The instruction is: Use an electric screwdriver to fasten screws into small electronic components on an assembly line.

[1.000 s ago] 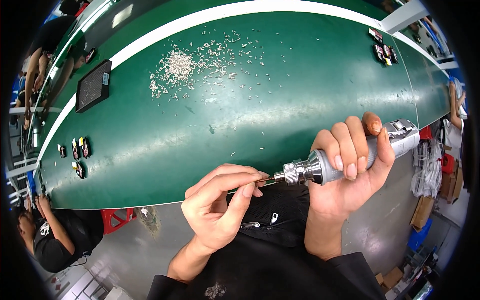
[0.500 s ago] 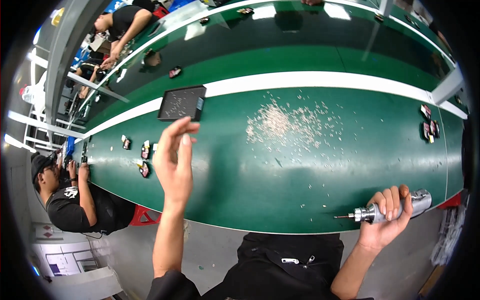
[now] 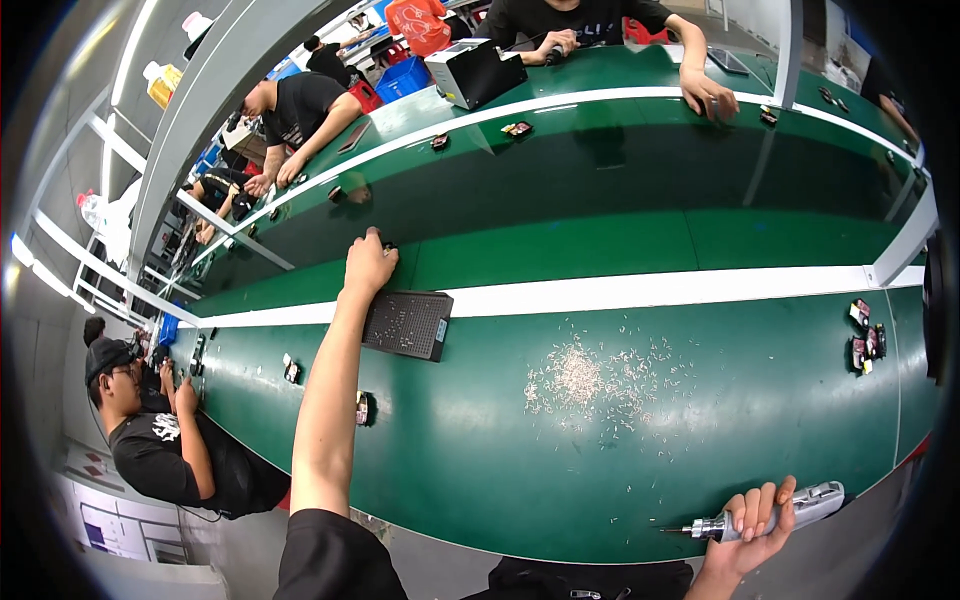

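My left hand (image 3: 370,262) reaches over the white rail to the dark green belt. Its fingers are closed around a small dark part (image 3: 390,247), mostly hidden by them. Under my left wrist lies a black tray (image 3: 429,310) holding scattered small screws. My right hand (image 3: 757,515) is wrapped round a silver-grey electric screwdriver (image 3: 822,499) at the near right edge of the bench. The bit of the tool points left, just above the green top. A loose heap of tiny screws (image 3: 580,382) spreads over the middle of the bench.
Small black-and-red parts lie at the right (image 3: 862,352) and beside my left forearm (image 3: 362,407). A white rail (image 3: 640,290) divides bench and belt. Grey posts (image 3: 905,235) rise from it. Across the belt, a co-worker's hand (image 3: 708,95) rests near the far rail; another person (image 3: 165,450) sits left.
My left hand has moved from in front of the tray, fingers apart, to beyond the rail and closed on the small part. The view has tilted up. My right hand still holds the screwdriver.
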The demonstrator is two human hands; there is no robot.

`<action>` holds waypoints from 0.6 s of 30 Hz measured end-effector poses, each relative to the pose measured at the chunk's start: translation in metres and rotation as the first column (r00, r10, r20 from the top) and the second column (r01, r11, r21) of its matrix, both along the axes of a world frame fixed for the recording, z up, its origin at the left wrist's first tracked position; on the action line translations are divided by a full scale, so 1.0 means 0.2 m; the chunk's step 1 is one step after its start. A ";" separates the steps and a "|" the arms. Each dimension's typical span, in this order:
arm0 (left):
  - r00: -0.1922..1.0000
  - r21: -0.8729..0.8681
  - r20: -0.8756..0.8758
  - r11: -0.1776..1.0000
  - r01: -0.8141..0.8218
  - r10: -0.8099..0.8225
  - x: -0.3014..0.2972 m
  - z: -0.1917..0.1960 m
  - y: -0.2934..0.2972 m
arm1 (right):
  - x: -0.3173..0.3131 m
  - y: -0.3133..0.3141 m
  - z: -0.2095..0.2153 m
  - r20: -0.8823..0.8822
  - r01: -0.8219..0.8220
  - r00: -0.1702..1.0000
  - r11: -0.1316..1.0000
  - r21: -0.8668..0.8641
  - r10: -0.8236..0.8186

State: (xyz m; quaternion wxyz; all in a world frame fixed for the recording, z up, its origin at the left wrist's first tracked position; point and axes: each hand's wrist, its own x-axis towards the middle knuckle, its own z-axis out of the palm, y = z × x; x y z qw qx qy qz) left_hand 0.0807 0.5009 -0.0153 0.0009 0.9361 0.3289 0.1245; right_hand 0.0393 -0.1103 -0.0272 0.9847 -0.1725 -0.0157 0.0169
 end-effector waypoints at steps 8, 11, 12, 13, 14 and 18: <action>0.894 -0.198 0.349 0.911 0.363 -0.280 -0.13 0.18 -0.48 | -0.02 0.00 0.03 -0.116 -0.041 0.992 0.999 0.002 0.041; 0.786 -0.186 0.303 0.775 0.604 -0.539 -0.29 0.27 -1.07 | -0.03 0.00 0.01 -0.081 -0.057 0.995 0.998 -0.033 0.054; 0.735 -0.183 0.274 0.717 0.673 -0.620 -0.37 0.28 -1.23 | -0.03 0.00 0.01 -0.069 -0.066 0.996 0.997 -0.040 0.063; 0.672 -0.180 0.265 0.649 0.739 -0.692 -0.44 0.27 -1.38 | -0.02 0.01 0.01 -0.065 -0.074 0.995 0.997 -0.033 0.071; 0.605 -0.181 0.254 0.577 0.796 -0.755 -0.52 0.26 -1.50 | -0.03 0.01 0.02 -0.066 -0.084 0.994 0.996 -0.022 0.083; 0.550 -0.260 0.259 0.491 0.832 -0.794 -0.74 0.19 -1.74 | -0.10 0.03 0.05 -0.060 -0.154 0.987 0.988 -0.032 0.152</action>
